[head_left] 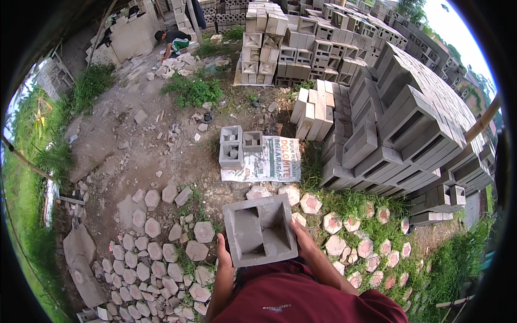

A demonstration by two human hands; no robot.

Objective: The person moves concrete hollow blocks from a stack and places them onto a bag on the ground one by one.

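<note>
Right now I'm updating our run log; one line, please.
left hand: holding block | right hand: holding block | sack: lying ahead

maroon shirt [323, 296] — small pale print [277, 308] on front | forearms [329, 273] bare | fingers [297, 228] bare

We get soft, even daylight with faint shadows on the ground [107, 180]; past its far right corner the sky [452, 27] glares white, and stacked blocks [425, 116] bow with fisheye distortion.
</note>
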